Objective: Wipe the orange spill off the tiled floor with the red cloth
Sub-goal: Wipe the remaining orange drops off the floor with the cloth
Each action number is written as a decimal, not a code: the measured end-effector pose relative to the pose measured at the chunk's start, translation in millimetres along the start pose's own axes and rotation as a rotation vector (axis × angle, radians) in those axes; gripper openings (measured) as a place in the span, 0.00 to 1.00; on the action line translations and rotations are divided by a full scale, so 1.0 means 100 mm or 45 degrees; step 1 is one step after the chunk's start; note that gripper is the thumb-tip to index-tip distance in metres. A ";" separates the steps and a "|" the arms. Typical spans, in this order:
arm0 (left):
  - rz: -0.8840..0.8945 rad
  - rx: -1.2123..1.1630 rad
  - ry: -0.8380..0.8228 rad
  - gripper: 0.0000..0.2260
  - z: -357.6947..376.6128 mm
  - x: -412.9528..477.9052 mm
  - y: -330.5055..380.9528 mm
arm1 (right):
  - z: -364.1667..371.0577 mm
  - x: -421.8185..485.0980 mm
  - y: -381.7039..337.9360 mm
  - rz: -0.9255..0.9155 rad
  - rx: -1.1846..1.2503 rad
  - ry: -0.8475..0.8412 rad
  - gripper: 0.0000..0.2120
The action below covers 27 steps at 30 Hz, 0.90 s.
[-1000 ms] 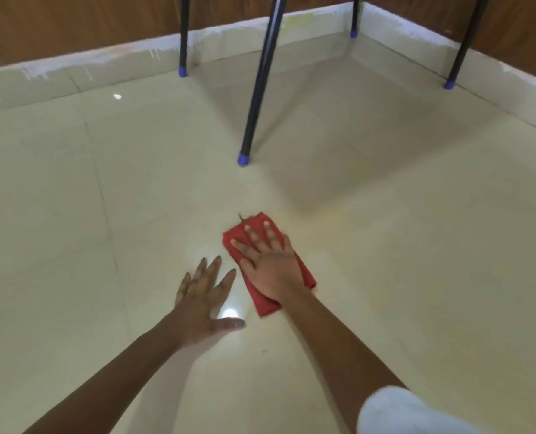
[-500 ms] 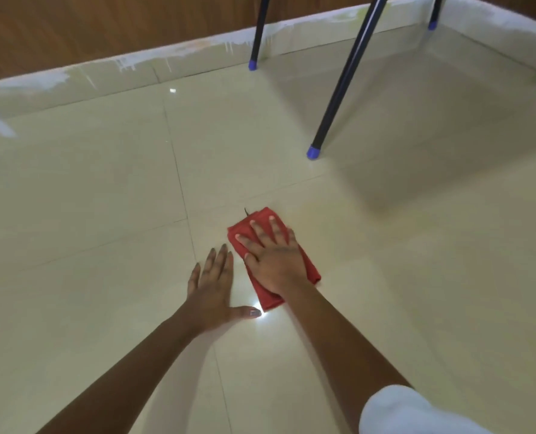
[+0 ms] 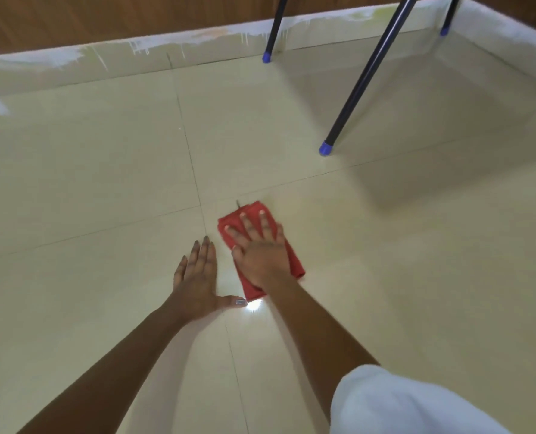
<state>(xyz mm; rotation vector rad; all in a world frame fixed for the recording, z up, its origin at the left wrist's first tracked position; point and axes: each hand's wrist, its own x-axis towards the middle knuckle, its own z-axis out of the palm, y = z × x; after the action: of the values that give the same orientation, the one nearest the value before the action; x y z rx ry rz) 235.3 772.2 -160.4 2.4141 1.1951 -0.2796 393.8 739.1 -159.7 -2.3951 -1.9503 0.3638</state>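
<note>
Cloth: red cloth (image 3: 252, 288), folded, flat on tiled floor (image 3: 104, 183).
Right hand (image 3: 260, 250): palm-down on cloth, fingers straight, pressing to wipe, gripping nothing.
Left hand (image 3: 196, 280): flat on floor beside cloth, fingers straight, likely bracing.
Spill: none visible.

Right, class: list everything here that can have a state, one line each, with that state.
Floor: glossy; no orange spill visible.
Cloth: folded, flat on the floor.
Right hand: open, pressing flat on the cloth.
Left hand: open, flat on the floor beside the cloth.
Nearest leg: slanted, blue foot on the floor.
</note>
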 end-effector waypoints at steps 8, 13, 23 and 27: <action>0.219 0.032 -0.049 0.60 0.17 -0.65 0.12 | 0.22 -1.59 0.05 -0.024 0.011 0.025 0.24; 0.292 0.060 -0.087 0.57 0.39 -0.90 0.29 | 0.06 -2.04 1.02 0.486 -0.086 0.136 0.24; 0.457 0.139 -0.048 0.45 0.48 -1.31 0.30 | 0.40 -2.71 -0.02 0.096 0.039 0.030 0.25; 0.582 0.142 -0.043 0.41 0.55 -1.37 0.46 | 0.28 -2.90 0.85 0.406 -0.073 0.158 0.24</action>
<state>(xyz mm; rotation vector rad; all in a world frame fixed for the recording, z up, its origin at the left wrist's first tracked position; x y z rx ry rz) 189.0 625.7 -146.7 2.6807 0.5972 -0.2469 415.4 436.4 -155.1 -2.6957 -1.5502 0.1625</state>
